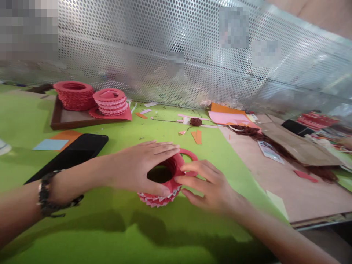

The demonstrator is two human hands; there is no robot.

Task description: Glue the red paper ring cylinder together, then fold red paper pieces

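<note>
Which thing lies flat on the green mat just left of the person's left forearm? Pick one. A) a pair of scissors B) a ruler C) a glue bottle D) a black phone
D: a black phone lies flat on the green mat, beside the left hand, which holds the red paper ring stack with the right hand.

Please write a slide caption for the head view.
Both hands, left and right, grip a stack of red paper rings on green table.
</note>
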